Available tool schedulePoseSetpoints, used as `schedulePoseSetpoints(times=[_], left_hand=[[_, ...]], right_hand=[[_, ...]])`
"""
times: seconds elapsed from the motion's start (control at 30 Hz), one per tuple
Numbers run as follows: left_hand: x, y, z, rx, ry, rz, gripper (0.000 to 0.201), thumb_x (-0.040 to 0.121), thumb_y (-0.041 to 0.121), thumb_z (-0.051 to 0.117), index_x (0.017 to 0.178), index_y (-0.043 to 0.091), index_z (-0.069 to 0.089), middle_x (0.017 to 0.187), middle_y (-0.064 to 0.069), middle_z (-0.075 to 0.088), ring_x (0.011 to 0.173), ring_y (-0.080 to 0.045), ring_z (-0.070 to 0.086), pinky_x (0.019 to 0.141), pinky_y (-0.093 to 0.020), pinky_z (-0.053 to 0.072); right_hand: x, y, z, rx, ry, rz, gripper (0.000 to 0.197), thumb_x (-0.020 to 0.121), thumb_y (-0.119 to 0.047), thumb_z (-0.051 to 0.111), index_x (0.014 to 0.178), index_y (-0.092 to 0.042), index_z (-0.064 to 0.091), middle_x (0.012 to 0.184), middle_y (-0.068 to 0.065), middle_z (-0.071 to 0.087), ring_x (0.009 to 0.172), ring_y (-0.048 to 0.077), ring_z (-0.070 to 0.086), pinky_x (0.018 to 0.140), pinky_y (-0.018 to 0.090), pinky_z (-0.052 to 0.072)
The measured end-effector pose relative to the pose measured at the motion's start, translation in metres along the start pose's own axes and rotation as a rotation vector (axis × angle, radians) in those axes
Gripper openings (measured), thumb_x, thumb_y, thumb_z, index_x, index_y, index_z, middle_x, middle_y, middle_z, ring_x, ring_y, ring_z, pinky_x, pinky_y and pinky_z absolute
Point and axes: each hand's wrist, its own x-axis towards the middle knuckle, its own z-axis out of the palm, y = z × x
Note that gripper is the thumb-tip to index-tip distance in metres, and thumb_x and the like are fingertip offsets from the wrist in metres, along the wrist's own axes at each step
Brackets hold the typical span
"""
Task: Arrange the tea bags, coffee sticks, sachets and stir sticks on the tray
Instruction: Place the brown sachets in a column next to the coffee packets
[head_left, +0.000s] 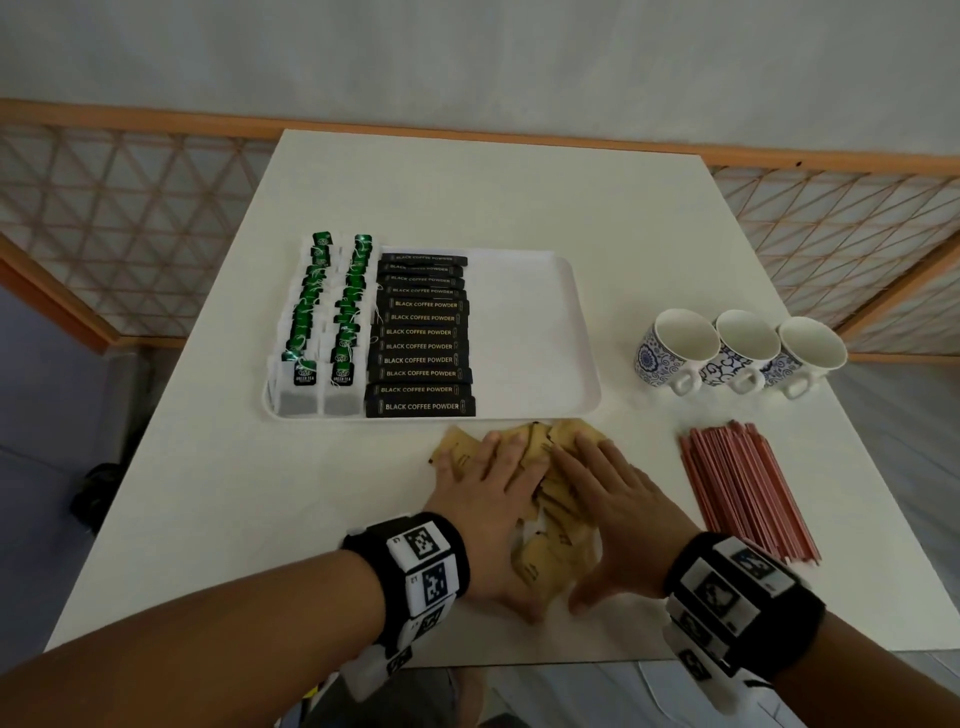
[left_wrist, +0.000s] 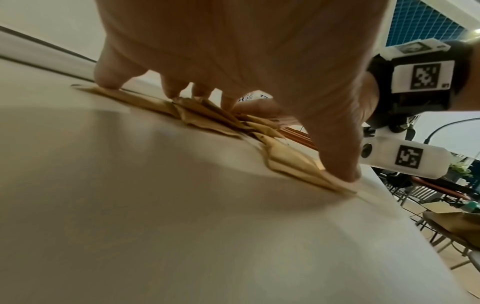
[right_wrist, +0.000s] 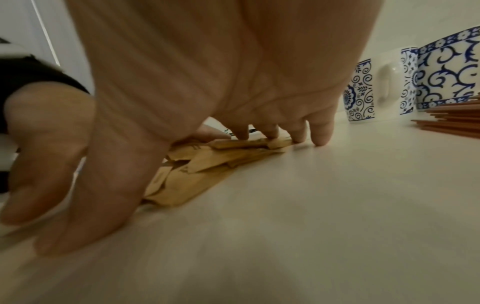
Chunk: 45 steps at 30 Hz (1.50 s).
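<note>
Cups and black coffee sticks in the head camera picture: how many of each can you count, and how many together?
Cups: 3, standing in a row on the table, right of the tray.
Black coffee sticks: 12, stacked in one column on the tray.
Total: 15.

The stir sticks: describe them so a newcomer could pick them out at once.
Start at the white rectangular table, then look to its near right corner, below the three blue-and-white patterned cups. There lies a loose bundle of thin reddish-brown stir sticks, off the white tray. Unlike the flat tan paper sachets beside them, they are long and straight.
</note>
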Motion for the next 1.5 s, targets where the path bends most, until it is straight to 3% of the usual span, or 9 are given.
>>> schedulePoseSetpoints(times=[0.3, 0.67, 0.83, 1.0, 1.1, 1.17, 1.27, 1.37, 1.5], left_hand=[[-0.002, -0.023, -0.001, -0.05, 0.093, 0.023, 0.086, 0.084, 0.057, 0.052, 0.15, 0.027, 0.006, 0.16, 0.0, -0.004, 0.147, -0.022, -0.004, 0.116, -0.055, 0.009], [-0.037, -0.079, 0.005, -0.097, 0.113, 0.071, 0.08, 0.084, 0.049, 0.06, 0.149, 0.032, 0.017, 0.159, 0.002, 0.005, 0.146, -0.019, 0.006, 0.118, -0.038, 0.016], [-0.041, -0.081, 0.007, -0.155, 0.095, 0.02, 0.104, 0.075, 0.061, 0.064, 0.15, 0.034, -0.003, 0.158, 0.009, -0.013, 0.146, -0.019, -0.008, 0.118, -0.048, 0.014], [-0.034, -0.072, 0.001, -0.112, 0.044, 0.014, 0.097, 0.079, 0.059, 0.061, 0.15, 0.033, 0.001, 0.159, 0.008, -0.015, 0.146, -0.016, -0.013, 0.118, -0.049, 0.008], [-0.031, -0.071, -0.003, -0.1, 0.045, 0.025, 0.09, 0.082, 0.053, 0.06, 0.15, 0.031, 0.006, 0.159, 0.006, -0.008, 0.146, -0.017, -0.008, 0.118, -0.047, 0.011], [-0.03, -0.071, -0.005, -0.115, 0.04, 0.037, 0.086, 0.084, 0.048, 0.061, 0.15, 0.032, 0.009, 0.159, 0.006, -0.003, 0.146, -0.018, -0.004, 0.117, -0.046, 0.014], [-0.027, -0.071, -0.005, -0.15, 0.087, 0.093, 0.081, 0.083, 0.041, 0.064, 0.149, 0.029, 0.019, 0.157, 0.004, 0.013, 0.144, -0.02, 0.008, 0.117, -0.041, 0.018], [-0.025, -0.071, -0.007, -0.223, 0.182, 0.167, 0.07, 0.082, 0.03, 0.068, 0.143, 0.02, 0.035, 0.149, 0.003, 0.03, 0.136, -0.015, 0.023, 0.112, -0.013, 0.003], [-0.025, -0.074, -0.008, -0.388, 0.223, 0.101, 0.064, 0.078, 0.02, 0.069, 0.136, 0.021, 0.043, 0.14, 0.004, 0.036, 0.126, -0.013, 0.036, 0.104, -0.019, 0.031]], right_hand=[[0.011, -0.023, -0.012, 0.018, 0.021, -0.084, 0.103, 0.077, -0.06, 0.062, 0.152, -0.024, 0.0, 0.159, -0.007, -0.004, 0.144, 0.021, 0.006, 0.115, 0.037, 0.026], [0.024, -0.055, -0.016, 0.05, 0.054, -0.241, 0.091, 0.077, -0.055, 0.065, 0.15, -0.028, 0.018, 0.156, -0.007, 0.017, 0.142, 0.016, 0.017, 0.113, 0.035, 0.029], [0.016, -0.025, -0.017, -0.009, -0.036, -0.186, 0.134, 0.051, -0.069, 0.076, 0.145, -0.042, -0.016, 0.157, -0.007, -0.02, 0.145, 0.02, -0.013, 0.12, 0.044, 0.006], [0.026, -0.031, -0.013, -0.098, -0.044, -0.216, 0.133, 0.058, -0.072, 0.07, 0.14, -0.04, -0.03, 0.154, 0.0, -0.03, 0.141, 0.021, -0.024, 0.118, 0.043, 0.002], [0.036, -0.038, -0.014, -0.165, 0.045, -0.265, 0.104, 0.07, -0.069, 0.046, 0.147, -0.031, -0.011, 0.159, 0.013, -0.003, 0.146, 0.033, 0.004, 0.11, 0.046, 0.03], [0.04, -0.043, -0.015, -0.169, 0.044, -0.231, 0.09, 0.069, -0.061, 0.04, 0.146, -0.021, 0.018, 0.15, 0.021, 0.031, 0.133, 0.041, 0.038, 0.086, 0.048, 0.052], [0.049, -0.043, -0.012, -0.108, 0.084, -0.255, 0.078, 0.066, -0.05, 0.041, 0.136, -0.016, 0.035, 0.136, 0.019, 0.05, 0.112, 0.039, 0.057, 0.065, 0.043, 0.058], [0.056, -0.051, -0.017, -0.081, 0.13, -0.276, 0.073, 0.075, -0.035, 0.051, 0.143, -0.018, 0.031, 0.146, 0.008, 0.039, 0.122, 0.032, 0.045, 0.083, 0.04, 0.054], [0.061, -0.062, -0.023, -0.05, 0.148, -0.255, 0.068, 0.084, -0.021, 0.054, 0.147, -0.023, 0.027, 0.147, -0.003, 0.035, 0.125, 0.024, 0.037, 0.097, 0.032, 0.041]])
